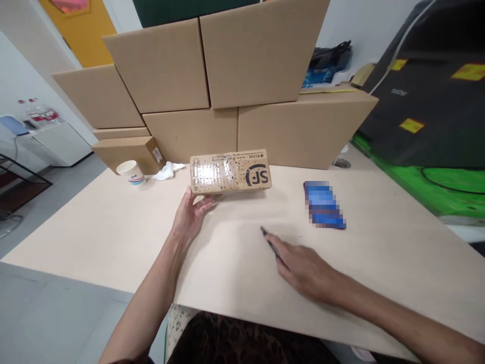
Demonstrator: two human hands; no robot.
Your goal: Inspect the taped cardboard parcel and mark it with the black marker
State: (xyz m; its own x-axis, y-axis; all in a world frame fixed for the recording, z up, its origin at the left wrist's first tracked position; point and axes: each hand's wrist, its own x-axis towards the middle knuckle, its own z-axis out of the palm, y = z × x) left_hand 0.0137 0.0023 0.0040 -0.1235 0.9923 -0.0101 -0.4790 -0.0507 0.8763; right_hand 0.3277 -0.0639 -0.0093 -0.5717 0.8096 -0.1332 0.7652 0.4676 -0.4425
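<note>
A small taped cardboard parcel [230,172] with black printing stands on the pale table [113,232], in front of the stacked boxes. My left hand [190,212] rests at its near left corner, fingers curled against the box's lower edge. My right hand [303,268] lies on the table nearer to me, fingers closed around a thin dark pen [270,243] whose tip points toward the parcel.
Large cardboard boxes [212,86] are stacked along the table's far side. A paper cup [131,172] and a crumpled white tissue [167,171] sit at the left. A blurred blue object [324,205] lies right of the parcel. A black and green machine [428,116] stands at the right.
</note>
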